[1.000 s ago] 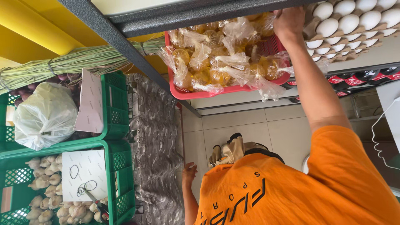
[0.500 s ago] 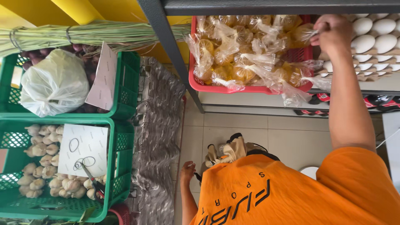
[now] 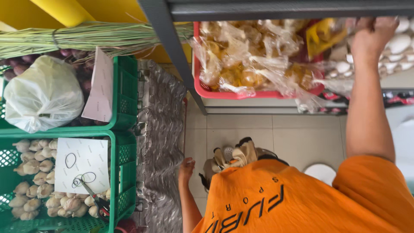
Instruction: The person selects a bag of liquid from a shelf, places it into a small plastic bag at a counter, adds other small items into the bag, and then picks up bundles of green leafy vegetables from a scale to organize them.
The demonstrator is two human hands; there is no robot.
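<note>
Red plastic basket [image 3: 258, 93] on a shelf, heaped with clear knotted bags of yellow-brown snacks [image 3: 254, 56]. Beside it lie white eggs [image 3: 399, 43] in rows, near the raised hand [image 3: 373, 34] at the basket's end.

The raised hand [image 3: 373, 36] hides its fingers among the white eggs [image 3: 399, 43].

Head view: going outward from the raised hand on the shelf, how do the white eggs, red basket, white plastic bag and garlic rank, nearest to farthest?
From the right hand:
1. White eggs, right beside it at the top right.
2. Red basket of bagged snacks, to its left on the same shelf.
3. White plastic bag, far left, in the upper green crate.
4. Garlic, lower left, in the lower green crate.
</note>
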